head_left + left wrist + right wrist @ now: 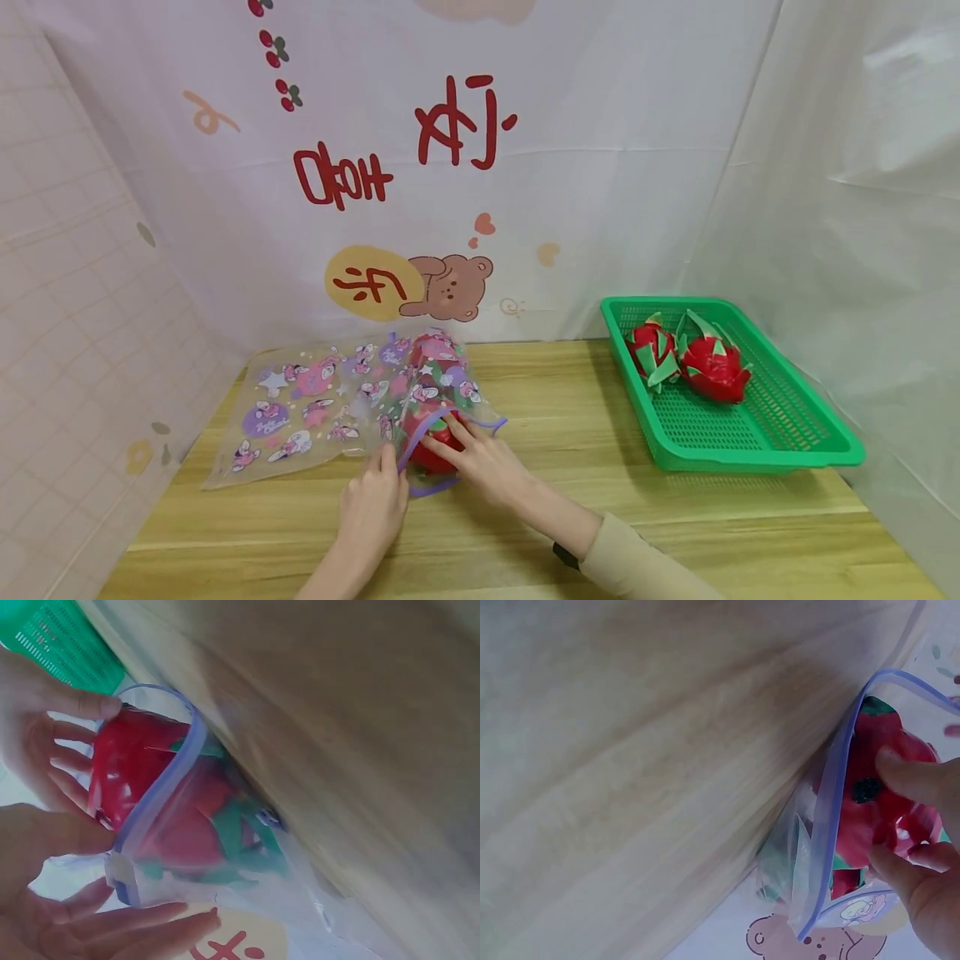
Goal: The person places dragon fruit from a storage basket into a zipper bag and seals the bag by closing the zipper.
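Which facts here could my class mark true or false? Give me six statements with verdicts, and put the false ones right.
1. The left-hand grip holds a clear printed bag by its edge. True.
2. The bag's edge is bright yellow. False: it is purple.
3. The right-hand grip holds a red fruit at the bag's mouth. True.
4. A green basket stands to the right of the bag. True.
5. The basket contains five fruits. False: it contains two red fruits.
6. The backdrop is plain black. False: it is whitish, with prints that include a bear.
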Tool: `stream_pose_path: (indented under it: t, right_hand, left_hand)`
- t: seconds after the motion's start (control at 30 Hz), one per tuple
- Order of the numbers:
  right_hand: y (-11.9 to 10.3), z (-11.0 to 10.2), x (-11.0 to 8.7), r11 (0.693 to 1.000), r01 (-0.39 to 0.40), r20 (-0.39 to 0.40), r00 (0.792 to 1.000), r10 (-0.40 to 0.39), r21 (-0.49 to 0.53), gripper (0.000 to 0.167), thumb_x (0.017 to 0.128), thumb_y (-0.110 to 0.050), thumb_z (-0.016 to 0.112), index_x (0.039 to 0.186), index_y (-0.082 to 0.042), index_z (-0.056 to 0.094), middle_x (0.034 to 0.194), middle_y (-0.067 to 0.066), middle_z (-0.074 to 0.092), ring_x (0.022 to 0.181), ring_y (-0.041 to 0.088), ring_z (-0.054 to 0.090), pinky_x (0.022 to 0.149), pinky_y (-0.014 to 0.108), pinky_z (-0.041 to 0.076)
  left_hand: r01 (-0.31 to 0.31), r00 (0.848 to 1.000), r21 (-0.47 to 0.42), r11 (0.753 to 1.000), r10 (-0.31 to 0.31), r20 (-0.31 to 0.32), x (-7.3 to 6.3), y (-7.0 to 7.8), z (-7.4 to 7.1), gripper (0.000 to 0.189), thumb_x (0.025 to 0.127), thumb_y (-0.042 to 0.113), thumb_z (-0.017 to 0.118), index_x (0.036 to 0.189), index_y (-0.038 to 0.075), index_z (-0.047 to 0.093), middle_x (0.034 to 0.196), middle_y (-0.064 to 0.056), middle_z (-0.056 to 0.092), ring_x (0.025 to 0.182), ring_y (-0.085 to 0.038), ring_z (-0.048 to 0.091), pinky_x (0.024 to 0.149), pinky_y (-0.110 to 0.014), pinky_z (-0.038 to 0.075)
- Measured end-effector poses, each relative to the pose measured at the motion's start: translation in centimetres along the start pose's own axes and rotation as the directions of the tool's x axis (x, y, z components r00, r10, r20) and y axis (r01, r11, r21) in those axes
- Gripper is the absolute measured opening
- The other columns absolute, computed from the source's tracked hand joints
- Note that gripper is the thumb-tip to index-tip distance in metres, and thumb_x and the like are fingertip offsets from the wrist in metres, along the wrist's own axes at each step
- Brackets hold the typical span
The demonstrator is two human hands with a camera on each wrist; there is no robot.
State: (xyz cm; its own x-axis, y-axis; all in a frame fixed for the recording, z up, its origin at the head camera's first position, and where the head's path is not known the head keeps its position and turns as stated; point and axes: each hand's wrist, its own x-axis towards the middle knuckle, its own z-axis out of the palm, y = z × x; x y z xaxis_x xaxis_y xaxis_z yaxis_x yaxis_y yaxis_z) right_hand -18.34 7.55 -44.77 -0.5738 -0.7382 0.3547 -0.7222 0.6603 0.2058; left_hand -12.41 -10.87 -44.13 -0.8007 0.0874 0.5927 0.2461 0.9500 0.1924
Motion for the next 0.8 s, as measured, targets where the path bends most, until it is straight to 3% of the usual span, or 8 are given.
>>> stream_pose_path:
  t: [0.13, 0.4, 0.67, 0.8]
  right_hand:
    - [-0.1, -0.2, -0.1, 1.000, 0.019, -0.015, 1.000, -0.020, -0.018, 0.071, 0.080, -0.003, 0.071, 0.140, -0.029, 0.045, 0.138, 0.012, 0.054, 0.120, 0.033, 0.057, 0.057, 0.022, 0.054]
    - [-1.1, -0.3, 0.3, 0.989, 0.076, -0.081, 0.993, -0.086, -0.128, 0.073, 0.074, -0.016, 0.079, 0.138, -0.028, 0.047, 0.135, 0.010, 0.057, 0.118, 0.032, 0.058, 0.065, 0.024, 0.057]
    - [-1.2, 0.5, 0.7, 0.988, 0.048, -0.085, 0.994, -0.061, -0.147, 0.074, 0.075, -0.016, 0.078, 0.140, -0.027, 0.045, 0.131, 0.009, 0.059, 0.117, 0.029, 0.057, 0.082, 0.031, 0.057]
    - [-0.9, 0.8, 0.8, 0.986, 0.037, -0.078, 0.996, -0.050, -0.162, 0.073, 0.076, -0.014, 0.076, 0.141, -0.028, 0.044, 0.124, 0.007, 0.060, 0.109, 0.024, 0.061, 0.076, 0.027, 0.057]
  left_hand:
    - [0.005, 0.999, -0.011, 1.000, -0.005, 0.040, -0.5, -0.3, 0.0, 0.026, 0.076, 0.001, 0.071, 0.081, 0.002, 0.045, 0.067, -0.012, 0.058, 0.043, -0.023, 0.053, 0.034, -0.025, 0.036]
    - [-0.042, 0.999, -0.006, 0.999, 0.043, 0.033, -0.7, -0.6, 0.0, 0.022, 0.078, -0.001, 0.066, 0.086, 0.000, 0.046, 0.071, -0.012, 0.059, 0.044, -0.025, 0.056, 0.034, -0.028, 0.040]
    - [-0.074, 0.997, 0.016, 0.997, 0.073, 0.016, -0.6, -0.7, -0.1, 0.025, 0.076, -0.002, 0.069, 0.087, 0.000, 0.046, 0.067, -0.012, 0.058, 0.044, -0.023, 0.055, 0.034, -0.026, 0.040]
    - [-0.086, 0.996, 0.014, 0.996, 0.087, -0.008, -0.6, -0.8, -0.2, 0.024, 0.076, -0.002, 0.067, 0.084, 0.001, 0.045, 0.064, -0.011, 0.057, 0.043, -0.024, 0.054, 0.034, -0.028, 0.041]
